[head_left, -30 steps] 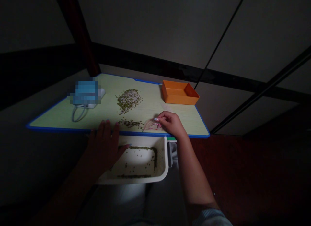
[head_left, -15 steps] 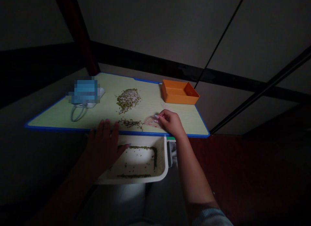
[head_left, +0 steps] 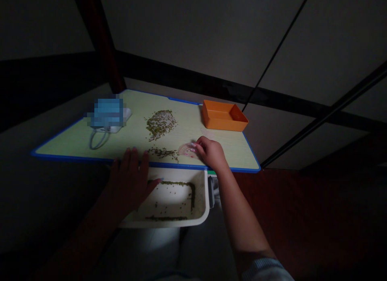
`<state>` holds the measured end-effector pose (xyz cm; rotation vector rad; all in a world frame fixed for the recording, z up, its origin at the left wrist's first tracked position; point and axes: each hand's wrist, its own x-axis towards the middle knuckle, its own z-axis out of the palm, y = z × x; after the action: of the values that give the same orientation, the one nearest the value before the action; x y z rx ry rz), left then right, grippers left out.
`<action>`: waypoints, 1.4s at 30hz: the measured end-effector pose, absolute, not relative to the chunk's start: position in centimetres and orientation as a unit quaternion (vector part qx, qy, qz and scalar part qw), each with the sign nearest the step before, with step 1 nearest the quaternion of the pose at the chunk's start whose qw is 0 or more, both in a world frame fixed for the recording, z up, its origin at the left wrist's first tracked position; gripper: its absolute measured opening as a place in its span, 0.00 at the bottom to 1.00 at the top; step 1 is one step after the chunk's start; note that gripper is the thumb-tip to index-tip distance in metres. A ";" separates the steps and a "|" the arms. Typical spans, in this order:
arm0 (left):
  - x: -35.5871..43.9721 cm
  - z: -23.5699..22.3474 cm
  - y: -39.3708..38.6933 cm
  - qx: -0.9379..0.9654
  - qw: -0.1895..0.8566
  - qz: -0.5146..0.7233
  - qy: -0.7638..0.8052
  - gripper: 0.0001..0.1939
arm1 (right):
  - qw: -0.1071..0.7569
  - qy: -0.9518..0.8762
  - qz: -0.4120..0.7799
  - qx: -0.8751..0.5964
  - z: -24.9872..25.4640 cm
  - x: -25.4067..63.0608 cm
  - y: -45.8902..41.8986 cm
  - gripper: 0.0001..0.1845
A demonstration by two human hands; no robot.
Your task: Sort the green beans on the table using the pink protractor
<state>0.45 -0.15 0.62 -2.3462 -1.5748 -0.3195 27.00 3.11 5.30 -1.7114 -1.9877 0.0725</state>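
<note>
My right hand (head_left: 212, 154) pinches the right side of a clear, half-round protractor (head_left: 186, 150) with pink marks, low over the board near its front edge. Just left of the protractor lies a loose strip of small green beans (head_left: 163, 152). Farther back is a larger pile of green beans mixed with white grains (head_left: 161, 123). My left hand (head_left: 130, 180) is spread flat, fingertips on the front edge of the board and thumb out over a white basin (head_left: 203, 216). More green beans lie along the basin's inner edges, with several scattered on its bottom.
An orange open box (head_left: 225, 123) stands at the back right of the pale board (head_left: 193, 115) with a blue rim. At the left, a blurred-out blue object (head_left: 108, 111) rests with a looped cord (head_left: 98, 140). Dark panels rise behind; reddish floor shows at the right.
My right hand and the protractor have shifted very slightly left, toward the strip of beans. My left hand stays in place, and the piles look the same.
</note>
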 end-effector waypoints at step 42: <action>0.6 1.1 -0.4 -0.815 0.138 -0.108 -0.552 0.41 | 0.408 -0.715 0.261 -0.505 4.1 28.3 3.2 0.12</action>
<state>0.57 -0.37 1.11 -2.3564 -1.5974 -0.3121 28.25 3.20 4.06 -1.2713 -1.8007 0.6572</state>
